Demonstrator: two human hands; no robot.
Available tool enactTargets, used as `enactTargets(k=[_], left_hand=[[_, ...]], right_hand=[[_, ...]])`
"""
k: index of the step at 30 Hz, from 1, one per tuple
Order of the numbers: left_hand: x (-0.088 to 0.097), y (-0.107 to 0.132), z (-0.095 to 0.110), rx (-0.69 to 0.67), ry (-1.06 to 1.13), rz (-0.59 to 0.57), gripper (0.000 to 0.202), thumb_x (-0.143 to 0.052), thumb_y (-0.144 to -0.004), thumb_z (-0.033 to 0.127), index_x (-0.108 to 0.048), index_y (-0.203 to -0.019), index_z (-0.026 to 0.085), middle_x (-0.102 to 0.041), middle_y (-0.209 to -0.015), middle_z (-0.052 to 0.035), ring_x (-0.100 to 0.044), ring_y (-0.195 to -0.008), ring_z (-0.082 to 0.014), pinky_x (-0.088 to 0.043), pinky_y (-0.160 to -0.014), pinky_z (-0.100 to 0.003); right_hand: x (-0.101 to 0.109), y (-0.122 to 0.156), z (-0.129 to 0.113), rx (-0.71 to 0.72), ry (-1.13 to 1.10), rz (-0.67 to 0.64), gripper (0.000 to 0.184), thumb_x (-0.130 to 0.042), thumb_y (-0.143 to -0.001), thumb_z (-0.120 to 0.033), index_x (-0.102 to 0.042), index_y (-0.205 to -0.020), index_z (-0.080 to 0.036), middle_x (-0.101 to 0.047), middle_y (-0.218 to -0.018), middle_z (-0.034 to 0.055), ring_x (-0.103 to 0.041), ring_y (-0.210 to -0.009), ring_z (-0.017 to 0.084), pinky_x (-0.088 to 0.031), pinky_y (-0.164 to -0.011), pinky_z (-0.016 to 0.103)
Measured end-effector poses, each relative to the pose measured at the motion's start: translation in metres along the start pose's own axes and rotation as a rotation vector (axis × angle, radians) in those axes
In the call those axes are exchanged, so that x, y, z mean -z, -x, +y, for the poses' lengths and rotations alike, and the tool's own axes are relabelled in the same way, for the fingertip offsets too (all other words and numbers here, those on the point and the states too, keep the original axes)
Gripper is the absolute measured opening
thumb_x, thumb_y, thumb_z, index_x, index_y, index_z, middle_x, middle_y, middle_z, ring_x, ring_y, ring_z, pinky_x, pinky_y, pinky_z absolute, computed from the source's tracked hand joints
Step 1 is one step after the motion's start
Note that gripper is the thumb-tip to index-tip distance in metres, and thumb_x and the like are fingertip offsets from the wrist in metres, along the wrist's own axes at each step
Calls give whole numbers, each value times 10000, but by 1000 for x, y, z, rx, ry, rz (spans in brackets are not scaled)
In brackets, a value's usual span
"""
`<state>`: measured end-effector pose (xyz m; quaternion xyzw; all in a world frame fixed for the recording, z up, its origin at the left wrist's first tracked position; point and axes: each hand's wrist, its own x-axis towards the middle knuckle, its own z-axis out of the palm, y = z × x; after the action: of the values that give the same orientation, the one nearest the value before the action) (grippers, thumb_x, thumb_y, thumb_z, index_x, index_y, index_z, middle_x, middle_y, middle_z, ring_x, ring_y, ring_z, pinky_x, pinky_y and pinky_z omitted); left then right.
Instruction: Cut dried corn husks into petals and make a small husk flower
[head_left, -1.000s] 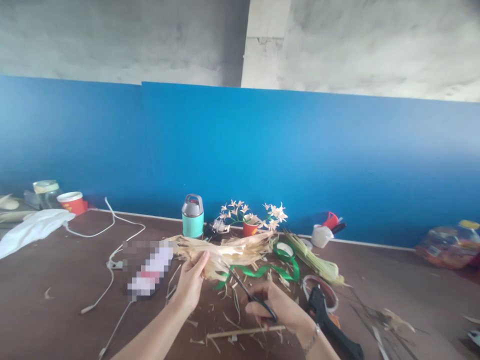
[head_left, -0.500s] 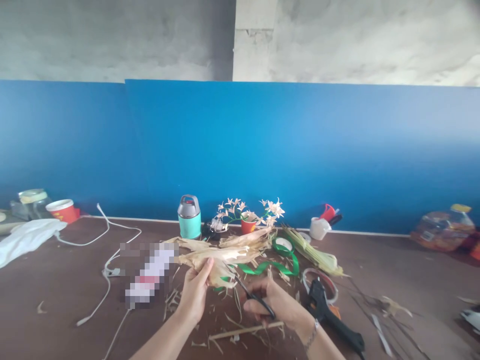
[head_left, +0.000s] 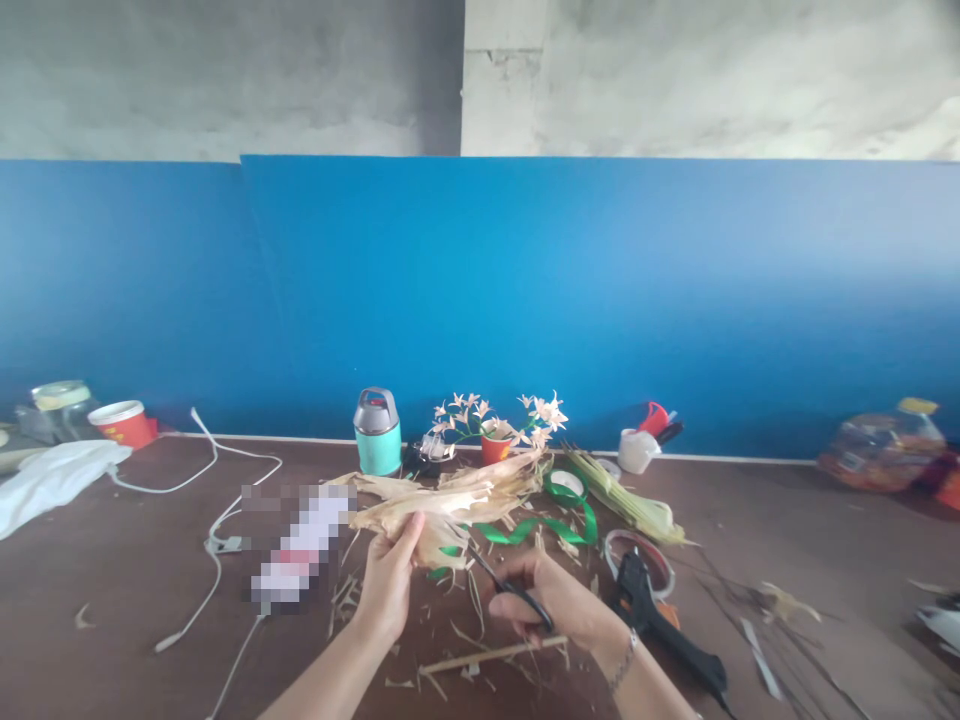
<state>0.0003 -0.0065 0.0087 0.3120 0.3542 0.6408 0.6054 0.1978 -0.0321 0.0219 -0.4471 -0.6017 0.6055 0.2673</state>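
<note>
Left hand has its thumb pressed down against the fingers, no visible gap, pinching a pale dry husk; husk sits in front of the person, around mid-table, its ragged edge pointing toward the right hand. Right hand: fingers curled closed round the handles of black scissors, blades aimed up-left at that ragged edge; can't tell if they touch it or how far they're parted. Bracelet on right wrist. More husks lie just behind the held one. Green ribbon trails across the brown table near the scissors. Thin stick lies below the right hand, scraps around it. Black glue gun right of the right hand, beside a tape roll. Greenish leaf bundle lies behind them. Back row: teal flask, red cup with pale flowers about it, white pot. Far right, clear bottle, yellow cap. Left side: white cloth, white cable, pale pixelated object. Blue partition behind everything.
</note>
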Motion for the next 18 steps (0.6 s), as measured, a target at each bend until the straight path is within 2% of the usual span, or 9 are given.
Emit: enactTargets(k=[9,14,18], left_hand=[[0,-1,0,13,-2,-8,212,-736,-644,317,-679,-750,142,-709,-703,-42,-653,-677,-193,-501,-603,-265],[2,-4,2,-4,13,-25,214,-732,-647,315,-685,-759,138,-713,-718,-50,-661,-705,-205,-508,-627,-274],[5,-8,6,-22,11,-11,205,-745,-628,310,-690,-739,146,-710,-705,-38,-659,-702,-194,-502,-627,-259]], right_hand=[[0,1,-4,-5,-10,9,327,-716,-643,-416,-630,-718,-110,-471,-439,-66,-397,-343,27,-266,-310,127],[1,2,-6,5,-110,35,338,-741,-604,-401,-622,-774,-135,-493,-476,-70,-419,-356,33,-300,-330,131],[6,5,-6,-22,-103,27,286,-728,-622,-366,-634,-753,-130,-499,-466,-65,-425,-354,32,-300,-340,128]])
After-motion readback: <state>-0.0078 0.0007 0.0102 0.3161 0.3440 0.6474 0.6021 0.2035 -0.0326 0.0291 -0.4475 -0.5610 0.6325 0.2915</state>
